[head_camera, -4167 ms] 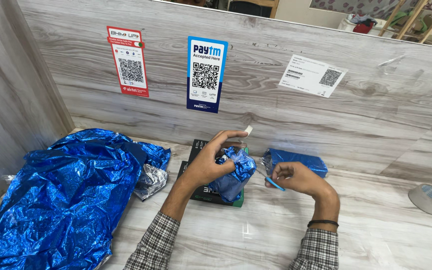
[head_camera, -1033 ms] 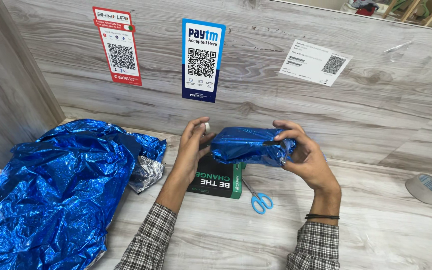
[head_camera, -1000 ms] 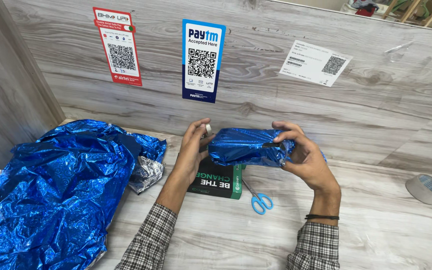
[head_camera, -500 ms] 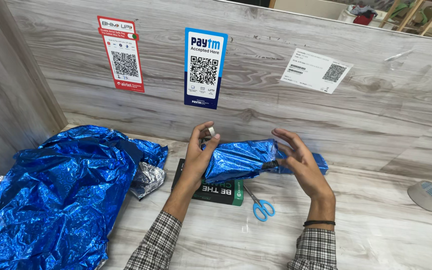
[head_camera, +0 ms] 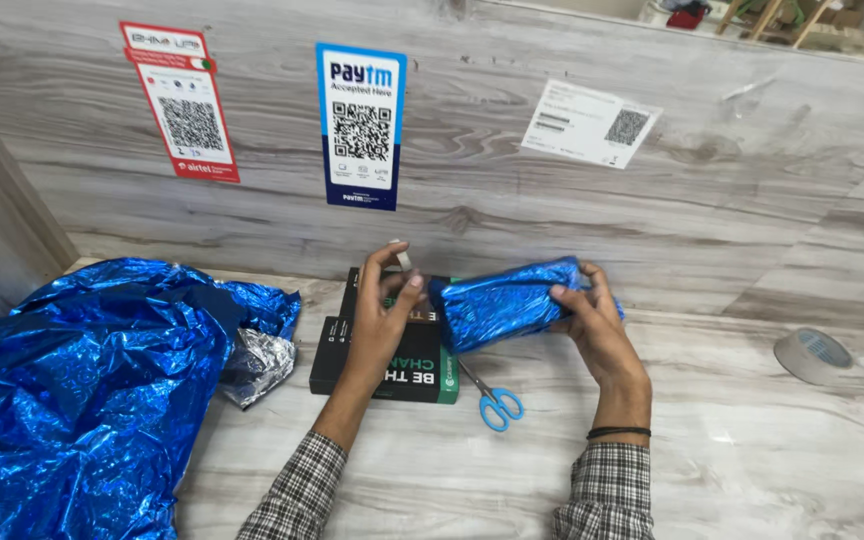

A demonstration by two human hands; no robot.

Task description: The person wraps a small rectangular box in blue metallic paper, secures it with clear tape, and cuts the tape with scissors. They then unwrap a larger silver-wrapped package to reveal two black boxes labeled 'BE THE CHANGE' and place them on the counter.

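The right hand (head_camera: 592, 325) is clamping the blue foil-wrapped parcel (head_camera: 507, 303) above the black box (head_camera: 382, 350). The left hand (head_camera: 382, 315) is pinching what is possibly a tape strip (head_camera: 401, 256). Loose foil could be springing open if the clamp slackens.

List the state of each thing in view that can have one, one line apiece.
Blue foil parcel: wrapped, held off the table.
Right hand: closed on the parcel's end.
Left hand: at the parcel's other end, small pale piece pinched in its fingertips.
Scissors: lying flat, blades shut.
Black and green box: closed, flat.
Blue foil sheet: crumpled, spread loose.
Tape roll: lying flat.
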